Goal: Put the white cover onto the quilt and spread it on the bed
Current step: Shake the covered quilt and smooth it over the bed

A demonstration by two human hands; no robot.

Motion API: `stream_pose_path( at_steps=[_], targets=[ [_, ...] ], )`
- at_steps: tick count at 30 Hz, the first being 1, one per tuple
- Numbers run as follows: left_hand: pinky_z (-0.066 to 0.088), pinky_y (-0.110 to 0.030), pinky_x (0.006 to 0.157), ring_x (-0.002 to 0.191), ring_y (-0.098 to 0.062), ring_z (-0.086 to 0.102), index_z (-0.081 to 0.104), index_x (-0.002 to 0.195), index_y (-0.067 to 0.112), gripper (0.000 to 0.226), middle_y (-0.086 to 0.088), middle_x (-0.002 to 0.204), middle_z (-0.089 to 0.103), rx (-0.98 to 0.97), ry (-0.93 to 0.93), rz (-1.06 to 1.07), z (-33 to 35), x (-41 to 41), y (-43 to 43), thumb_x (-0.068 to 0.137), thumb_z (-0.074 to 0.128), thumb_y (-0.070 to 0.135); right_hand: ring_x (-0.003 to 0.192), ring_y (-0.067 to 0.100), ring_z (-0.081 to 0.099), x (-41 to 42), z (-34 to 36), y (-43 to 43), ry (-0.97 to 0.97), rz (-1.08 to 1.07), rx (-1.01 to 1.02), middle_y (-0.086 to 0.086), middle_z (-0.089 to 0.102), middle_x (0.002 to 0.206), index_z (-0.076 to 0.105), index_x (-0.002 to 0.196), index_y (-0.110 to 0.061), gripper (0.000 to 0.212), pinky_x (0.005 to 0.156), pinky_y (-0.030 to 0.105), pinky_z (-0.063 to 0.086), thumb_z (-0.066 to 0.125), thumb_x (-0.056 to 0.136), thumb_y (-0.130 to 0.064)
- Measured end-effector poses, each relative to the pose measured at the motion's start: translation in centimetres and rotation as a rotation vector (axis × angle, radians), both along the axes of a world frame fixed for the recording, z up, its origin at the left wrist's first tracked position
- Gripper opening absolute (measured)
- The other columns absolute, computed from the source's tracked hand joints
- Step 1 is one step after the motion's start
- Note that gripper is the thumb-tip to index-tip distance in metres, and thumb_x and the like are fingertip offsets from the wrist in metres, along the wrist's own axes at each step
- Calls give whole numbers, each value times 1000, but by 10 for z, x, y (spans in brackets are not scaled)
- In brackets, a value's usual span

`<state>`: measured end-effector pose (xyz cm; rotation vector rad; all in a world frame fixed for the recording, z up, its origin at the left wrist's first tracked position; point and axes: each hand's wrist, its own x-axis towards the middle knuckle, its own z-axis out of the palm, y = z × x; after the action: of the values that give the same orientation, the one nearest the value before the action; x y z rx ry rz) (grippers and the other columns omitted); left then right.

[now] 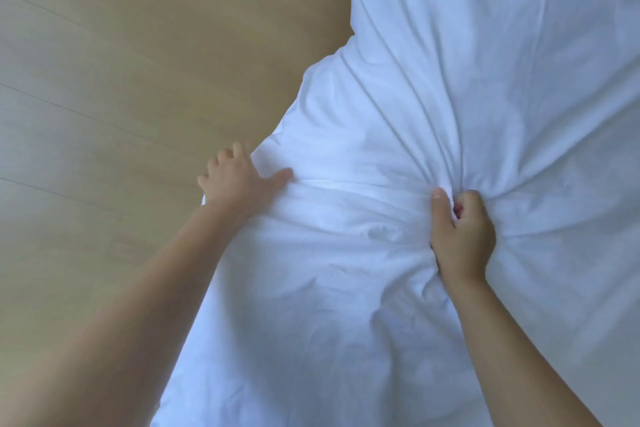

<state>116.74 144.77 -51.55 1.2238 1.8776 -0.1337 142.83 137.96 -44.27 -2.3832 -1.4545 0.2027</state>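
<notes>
Pale wooden floor [104, 80] fills the left side, and the white cover [467, 62] billows across the right, from near to far. The left hand [235, 184] grips its left edge, thumb on top, while the right hand [462, 232] is fisted round a bunch of cloth, creases fanning out from it. This looks like settling the quilt inside the cover, so the next move probably calls for a firm, even pull to flatten it.

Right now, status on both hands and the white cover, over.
Left hand grips the white cover at its edge. Right hand bunches it mid-sheet, creases fanning out. Wooden floor alongside; no obstruction in view.
</notes>
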Motion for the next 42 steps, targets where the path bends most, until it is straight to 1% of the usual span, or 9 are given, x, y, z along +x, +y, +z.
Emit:
stream_pose_path(
  at_steps=[4,7,10,13,19,23,28,33,42],
  targets=[
    [27,-49,111,139,-27,29,34,144,25,102,-4,146,39,266,-218,-118,59,38,-56,62,29,85,106,32,41,-22,7,-52,22,-42,50,28,50,111,49,116,9,70,94,37,31,55,77,-48],
    [35,-59,100,134,-32,38,42,136,24,80,-12,142,46,521,-261,-325,86,78,-141,71,40,70,117,29,34,-31,11,-98,-7,-37,-69,29,45,128,40,131,8,87,102,37,24,56,73,-55],
    [39,-56,99,130,-31,36,45,130,18,64,-14,141,46,664,-285,-507,82,102,-201,76,47,53,115,31,40,-25,12,-134,-130,141,-69,24,50,124,48,125,5,67,99,38,29,56,81,-45],
    [29,-53,103,133,-31,33,44,130,11,63,-14,143,41,745,-287,-622,70,101,-224,81,48,50,88,32,56,-10,11,-143,-252,373,-19,14,60,94,60,91,-5,26,81,36,38,49,92,-28],
    [19,-43,109,135,-27,30,37,139,7,84,-14,144,44,754,-241,-587,81,105,-246,77,49,61,52,31,51,14,43,-129,-99,531,58,14,52,59,48,71,-2,32,53,34,33,40,95,-21],
    [33,-40,98,119,-27,44,47,128,12,55,-11,127,55,830,-218,-526,92,139,-279,82,52,41,31,31,42,48,70,-145,-11,614,87,9,46,41,49,74,3,29,44,20,23,39,91,-19],
    [35,-35,68,72,-34,58,66,88,7,26,-11,81,62,801,-121,-404,100,176,-295,78,45,20,72,38,57,103,59,-185,67,524,-198,17,61,78,49,89,-4,25,57,38,36,46,97,-28],
    [42,-39,88,98,-28,54,64,109,6,54,-9,109,64,751,-30,-434,126,208,-366,81,49,50,108,28,47,132,47,-287,41,755,-135,15,60,113,56,117,-11,70,94,39,34,49,72,-64],
    [28,-35,68,67,-32,59,60,71,8,27,-8,75,59,651,118,-438,99,244,-389,85,42,22,98,21,62,170,51,-335,-47,1104,-51,4,67,104,72,98,-12,80,96,38,43,40,64,-77]
  ],
)
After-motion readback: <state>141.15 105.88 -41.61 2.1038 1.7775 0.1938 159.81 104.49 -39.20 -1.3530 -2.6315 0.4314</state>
